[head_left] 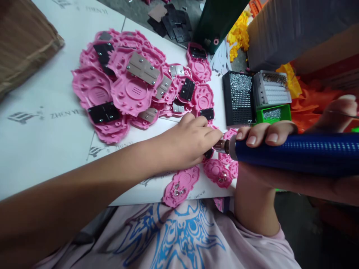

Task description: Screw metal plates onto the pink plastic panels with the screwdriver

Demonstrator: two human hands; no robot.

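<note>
My right hand (269, 140) is wrapped round a blue electric screwdriver (297, 151) that points left, its metal tip just above a pink plastic part (217, 172) near the table's front edge. My left hand (190, 142) reaches in from the left, fingers curled and pinched right at the screwdriver's tip, over a pink part with a black plate (209, 153). What the left fingers pinch is hidden. Another pink part (181, 186) with loose screws in it lies at the table edge.
A heap of pink parts (126, 82) with black and grey plates covers the white table (42, 142). A black screw tray (239, 98), a white tray (271, 89) and a green box (272, 114) stand right. A cardboard box (22, 41) sits far left, yellow pieces (238, 35) behind.
</note>
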